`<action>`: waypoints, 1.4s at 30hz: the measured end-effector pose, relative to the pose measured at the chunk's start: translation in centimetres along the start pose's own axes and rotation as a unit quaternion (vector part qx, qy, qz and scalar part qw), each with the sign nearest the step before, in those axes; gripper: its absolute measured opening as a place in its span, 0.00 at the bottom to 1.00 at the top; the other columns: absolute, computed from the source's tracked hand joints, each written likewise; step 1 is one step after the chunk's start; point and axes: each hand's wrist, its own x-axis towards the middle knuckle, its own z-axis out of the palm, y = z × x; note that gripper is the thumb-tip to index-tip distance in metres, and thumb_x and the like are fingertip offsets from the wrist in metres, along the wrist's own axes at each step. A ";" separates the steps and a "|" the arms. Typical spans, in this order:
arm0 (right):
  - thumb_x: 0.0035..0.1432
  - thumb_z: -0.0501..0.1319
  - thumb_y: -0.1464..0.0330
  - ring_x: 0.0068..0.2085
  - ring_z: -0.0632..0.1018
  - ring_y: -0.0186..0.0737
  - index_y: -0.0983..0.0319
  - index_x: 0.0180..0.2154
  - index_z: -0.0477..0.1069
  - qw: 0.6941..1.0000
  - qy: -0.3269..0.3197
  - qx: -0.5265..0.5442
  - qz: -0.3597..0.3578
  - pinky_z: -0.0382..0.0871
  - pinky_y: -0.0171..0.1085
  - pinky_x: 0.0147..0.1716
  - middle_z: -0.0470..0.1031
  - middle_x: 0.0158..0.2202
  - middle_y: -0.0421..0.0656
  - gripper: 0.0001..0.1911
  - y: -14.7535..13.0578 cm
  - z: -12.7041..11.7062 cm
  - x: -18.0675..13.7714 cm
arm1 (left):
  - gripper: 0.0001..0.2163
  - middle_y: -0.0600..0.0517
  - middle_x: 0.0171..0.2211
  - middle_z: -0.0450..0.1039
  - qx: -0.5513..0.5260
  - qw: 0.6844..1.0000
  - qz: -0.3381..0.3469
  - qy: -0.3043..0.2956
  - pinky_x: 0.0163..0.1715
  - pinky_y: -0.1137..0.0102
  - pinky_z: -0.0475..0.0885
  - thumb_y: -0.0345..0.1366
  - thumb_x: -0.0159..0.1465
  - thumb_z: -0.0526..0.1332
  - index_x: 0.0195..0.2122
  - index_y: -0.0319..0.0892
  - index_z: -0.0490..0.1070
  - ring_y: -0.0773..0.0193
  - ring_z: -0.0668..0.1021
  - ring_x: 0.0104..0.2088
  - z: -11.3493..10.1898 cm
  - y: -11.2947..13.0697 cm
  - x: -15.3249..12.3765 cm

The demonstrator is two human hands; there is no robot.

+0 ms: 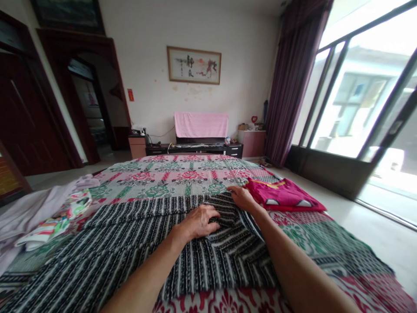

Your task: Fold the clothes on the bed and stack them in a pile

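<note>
A black-and-white striped garment (130, 243) lies spread across the bed's floral cover (176, 174). My left hand (199, 221) rests on it near the middle, fingers curled and pinching a fold of the striped fabric. My right hand (241, 196) lies a little farther and to the right, pressed on the garment's far edge with fingers bent over the cloth. A folded magenta garment (282, 194) sits just right of my right hand.
A heap of pale and colourful clothes (45, 217) lies on the bed's left side. Beyond the bed stand a low dark TV cabinet (195, 150) with a pink cloth over the screen, a doorway at left and tall windows with a purple curtain (293, 87) at right.
</note>
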 end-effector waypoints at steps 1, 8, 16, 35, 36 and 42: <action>0.52 0.51 0.75 0.47 0.75 0.40 0.59 0.43 0.75 1.000 -0.015 -0.012 -0.012 0.64 0.35 0.49 0.76 0.46 0.42 0.20 0.2 0.4 -0.2 | 0.13 0.50 0.43 0.74 -0.003 1.000 0.003 -0.006 0.48 0.69 0.66 0.38 0.58 0.58 0.44 0.44 0.74 0.61 0.74 0.45 0.1 -0.2 -0.1; 0.57 0.50 0.70 0.43 0.76 0.39 0.60 0.38 0.76 0.999 0.022 -0.037 0.007 0.65 0.34 0.45 0.77 0.41 0.43 0.16 0.9 1.6 -0.2 | 0.10 0.52 0.38 0.77 -0.008 1.000 -0.004 -0.001 0.47 0.71 0.66 0.33 0.58 0.57 0.37 0.44 0.77 0.63 0.75 0.41 0.0 -0.3 0.1; 0.57 0.52 0.68 0.44 0.75 0.38 0.59 0.42 0.73 0.998 0.018 -0.006 -0.060 0.65 0.35 0.46 0.76 0.43 0.43 0.14 0.5 2.0 -0.5 | 0.11 0.52 0.35 0.78 -0.027 0.998 -0.036 0.034 0.45 0.71 0.68 0.34 0.60 0.54 0.34 0.45 0.78 0.64 0.76 0.39 0.3 0.9 0.3; 0.57 0.55 0.54 0.57 0.64 0.48 0.60 0.53 0.66 0.980 -0.100 -0.010 -0.170 0.56 0.48 0.56 0.64 0.57 0.48 0.26 -3.5 2.5 -1.8 | 0.23 0.44 0.59 0.60 0.124 0.937 -0.324 0.037 0.53 0.50 0.58 0.51 0.62 0.48 0.54 0.47 0.64 0.47 0.61 0.58 0.8 -4.9 -2.1; 0.57 0.55 0.53 0.59 0.62 0.49 0.59 0.54 0.65 0.981 -0.110 -0.018 -0.160 0.55 0.49 0.56 0.62 0.59 0.48 0.27 -3.5 2.6 -2.0 | 0.23 0.45 0.60 0.58 0.121 0.937 -0.327 0.029 0.54 0.50 0.57 0.51 0.62 0.48 0.55 0.48 0.63 0.47 0.60 0.59 0.9 -4.9 -2.1; 0.58 0.52 0.52 0.62 0.57 0.50 0.59 0.58 0.60 0.981 -0.145 -0.039 -0.126 0.49 0.54 0.58 0.56 0.62 0.49 0.30 -3.7 2.6 -2.2 | 0.22 0.44 0.60 0.58 0.104 0.936 -0.334 0.027 0.54 0.50 0.57 0.49 0.62 0.49 0.54 0.47 0.64 0.48 0.60 0.59 0.1 -4.7 -2.2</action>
